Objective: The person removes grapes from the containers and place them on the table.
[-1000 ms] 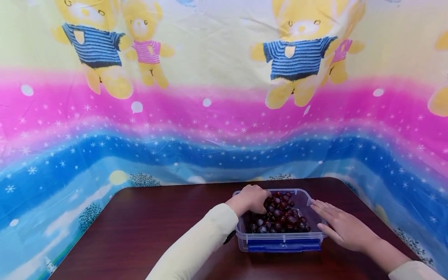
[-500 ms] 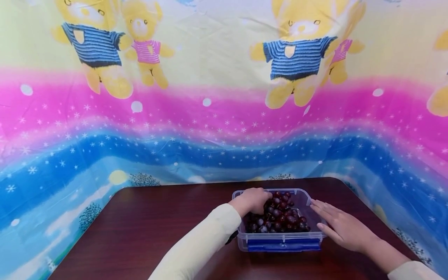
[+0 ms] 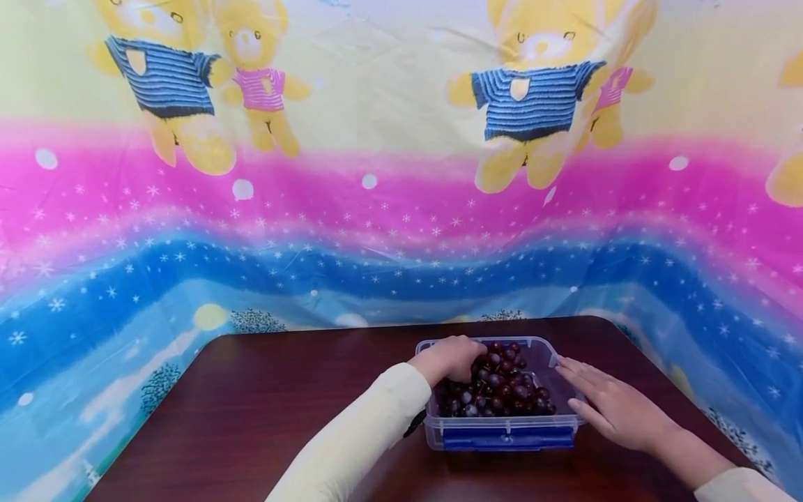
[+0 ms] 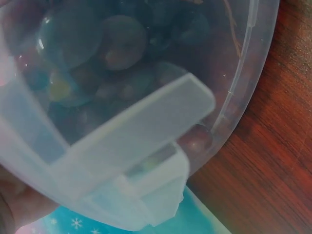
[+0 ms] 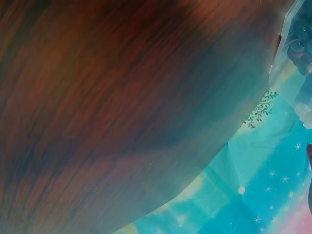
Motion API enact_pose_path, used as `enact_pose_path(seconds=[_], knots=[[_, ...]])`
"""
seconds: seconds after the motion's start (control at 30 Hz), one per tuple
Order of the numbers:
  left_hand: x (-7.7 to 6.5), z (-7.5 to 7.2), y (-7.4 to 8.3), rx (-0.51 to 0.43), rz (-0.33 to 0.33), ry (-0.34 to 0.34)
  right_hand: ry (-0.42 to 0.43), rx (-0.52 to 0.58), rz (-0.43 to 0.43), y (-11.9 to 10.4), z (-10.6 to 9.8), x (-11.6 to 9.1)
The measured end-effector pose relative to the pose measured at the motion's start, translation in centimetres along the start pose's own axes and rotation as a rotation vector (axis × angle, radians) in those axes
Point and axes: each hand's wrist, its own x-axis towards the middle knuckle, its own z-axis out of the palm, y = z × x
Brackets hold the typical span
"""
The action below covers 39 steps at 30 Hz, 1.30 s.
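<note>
A clear plastic box [image 3: 567, 390] holds a heap of dark red grapes [image 3: 511, 390]. My left hand [image 3: 448, 359] reaches over its left side with curled fingers and grips into the grapes at the back left. The fingertips are hidden among the fruit. My right hand [image 3: 617, 408] rests against the box's right side, fingers extended. In the left wrist view, grapes [image 4: 124, 41] show blurred through the box wall [image 4: 141, 122], with part of the left hand [image 4: 22, 202] at lower left. The right wrist view catches the box [image 5: 304, 95] only at its edge.
A blue latch [image 3: 508, 439] runs along the box's near side. The box stands on a dark brown wooden table [image 3: 282, 404], right of its middle. Behind and beside the table hangs a cloth [image 3: 401, 202] printed with bears and snowflakes.
My left hand has sunk slightly and shifted a little to the right, its fingers drawing in on the grapes. My right hand has stayed against the box.
</note>
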Motion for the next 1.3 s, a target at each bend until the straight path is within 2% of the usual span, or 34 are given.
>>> enact_pose_path(seconds=[0.27, 0.5, 0.93, 1.3], knots=[[-0.2, 0.0, 0.0, 0.046, 0.007, 0.016, -0.009, -0.006, 0.014, 0.0, 0.2, 0.0], [-0.2, 0.1, -0.3, 0.102, 0.041, 0.066, -0.003, 0.001, 0.025, -0.2, 0.0, 0.0], [-0.7, -0.6, -0.2, 0.204, 0.037, 0.147, -0.001, 0.003, 0.030, -0.2, -0.1, 0.0], [-1.5, -1.4, -0.2, 0.180, 0.037, 0.221, 0.003, 0.005, 0.019, -0.2, -0.2, 0.0]])
